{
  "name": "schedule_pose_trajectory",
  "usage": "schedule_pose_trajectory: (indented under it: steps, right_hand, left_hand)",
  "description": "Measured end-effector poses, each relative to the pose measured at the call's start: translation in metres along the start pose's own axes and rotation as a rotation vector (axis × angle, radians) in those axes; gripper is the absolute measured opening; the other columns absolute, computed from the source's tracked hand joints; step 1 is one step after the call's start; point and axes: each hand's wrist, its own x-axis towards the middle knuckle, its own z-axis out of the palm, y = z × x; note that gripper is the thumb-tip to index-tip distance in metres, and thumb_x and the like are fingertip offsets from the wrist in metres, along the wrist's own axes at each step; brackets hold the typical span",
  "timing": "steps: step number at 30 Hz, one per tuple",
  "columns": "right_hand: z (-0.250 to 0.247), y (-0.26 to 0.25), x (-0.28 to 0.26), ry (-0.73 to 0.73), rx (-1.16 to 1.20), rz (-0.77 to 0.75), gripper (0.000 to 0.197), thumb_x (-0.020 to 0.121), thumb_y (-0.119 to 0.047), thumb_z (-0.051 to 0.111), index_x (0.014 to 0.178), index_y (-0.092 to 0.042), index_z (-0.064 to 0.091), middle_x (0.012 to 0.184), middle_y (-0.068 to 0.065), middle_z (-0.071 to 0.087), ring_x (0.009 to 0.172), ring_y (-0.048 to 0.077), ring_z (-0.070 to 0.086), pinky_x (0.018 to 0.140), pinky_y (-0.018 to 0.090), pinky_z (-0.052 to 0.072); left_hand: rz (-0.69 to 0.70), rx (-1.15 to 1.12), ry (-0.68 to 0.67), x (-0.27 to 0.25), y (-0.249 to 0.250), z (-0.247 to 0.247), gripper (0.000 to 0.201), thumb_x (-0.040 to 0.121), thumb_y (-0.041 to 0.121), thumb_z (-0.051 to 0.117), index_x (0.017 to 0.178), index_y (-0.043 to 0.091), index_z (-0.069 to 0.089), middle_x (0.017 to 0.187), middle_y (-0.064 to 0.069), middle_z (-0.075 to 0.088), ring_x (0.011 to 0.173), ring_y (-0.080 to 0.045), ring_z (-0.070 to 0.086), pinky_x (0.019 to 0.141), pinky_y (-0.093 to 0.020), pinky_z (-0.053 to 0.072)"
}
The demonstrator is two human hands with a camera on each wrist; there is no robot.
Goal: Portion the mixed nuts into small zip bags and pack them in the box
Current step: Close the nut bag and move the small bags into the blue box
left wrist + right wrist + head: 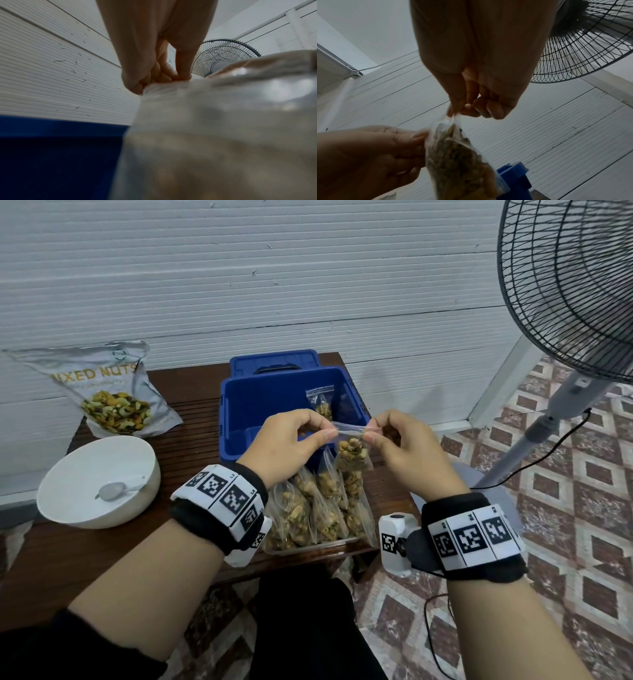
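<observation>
**Zip bag held at its top edge, above the box**

Left hand (291, 436) and right hand (397, 440) each pinch one end of the filled zip bag (352, 455) top strip. The strip runs hand to hand; the bag's long axis hangs downward. Beyond both hands stands the open blue box (239, 412). Far left of the left hand, a pouch (106, 392) reads "MIXED NUTS".

head: even, soft light, edges bowed | wrists: dim, backlit | left wrist: foreground blurred, perhaps plastic
</observation>
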Motion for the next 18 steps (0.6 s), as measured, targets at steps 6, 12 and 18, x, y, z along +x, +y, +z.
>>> schedule_pose_trajectory:
  steps: [6,12,18]
  right_hand:
    - [0.000,-0.005,-0.002,-0.009,0.100,0.012,0.008,0.086,-0.019,0.068,0.084,-0.026,0.063,0.079,-0.001,0.064,0.069,0.006,0.054,0.064,0.017,0.043]
    - [0.008,-0.003,0.002,0.009,0.038,-0.030,0.006,0.083,-0.023,0.071,0.085,-0.021,0.066,0.088,0.001,0.065,0.082,0.012,0.058,0.072,0.024,0.044]
    - [0.012,-0.005,0.001,0.077,0.002,-0.131,0.008,0.080,-0.011,0.073,0.078,-0.011,0.066,0.076,-0.004,0.057,0.071,-0.003,0.047,0.065,0.011,0.036]
  left_hand:
    - [0.045,-0.018,0.042,-0.002,0.001,0.000,0.015,0.090,0.024,0.065,0.080,0.035,0.062,0.090,0.016,0.066,0.090,0.000,0.060,0.084,-0.015,0.046]
    - [0.073,0.016,0.030,-0.003,0.003,0.000,0.013,0.088,0.026,0.068,0.081,0.036,0.062,0.089,0.019,0.066,0.090,0.007,0.058,0.081,-0.005,0.039]
    - [0.102,0.054,0.027,-0.003,0.004,0.000,0.006,0.087,0.026,0.070,0.085,0.030,0.066,0.089,0.016,0.067,0.091,0.005,0.059,0.079,-0.001,0.037]
